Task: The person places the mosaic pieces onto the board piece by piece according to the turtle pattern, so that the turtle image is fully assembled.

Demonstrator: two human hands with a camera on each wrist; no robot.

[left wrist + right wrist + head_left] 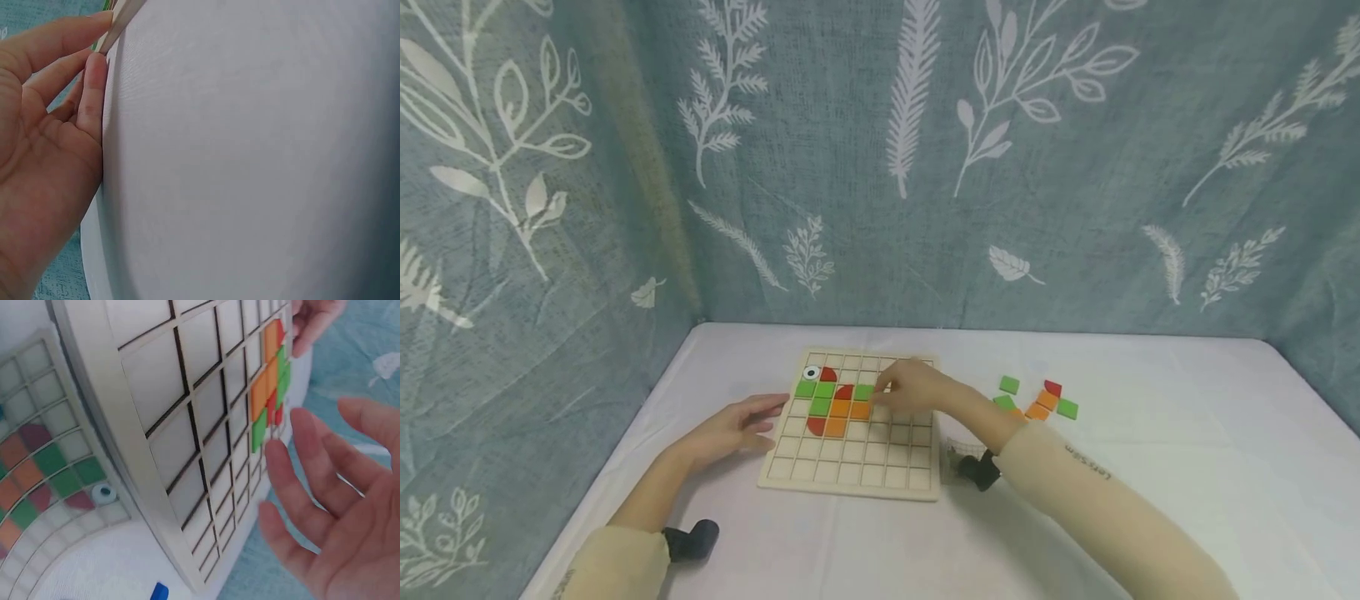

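Grid board [895, 477] flat on white table [850, 542], coloured tiles [840, 408] in its upper-left area. Left hand [726, 432]: fingers fairly straight, tips at board's left edge. Right hand [917, 385]: over board near tiles, fingers loosely bent, apart. Loose tiles [1009, 385] right of board; pattern card [65, 481] just beside it.

Cream sleeves [1116, 512], dark lettering [1087, 462], black wrist cameras [700, 540]

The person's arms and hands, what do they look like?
The left sleeve and right sleeve are pale beige with dark lettering. A black wrist device shows beside each sleeve's end. The left hand and right hand are ungloved.
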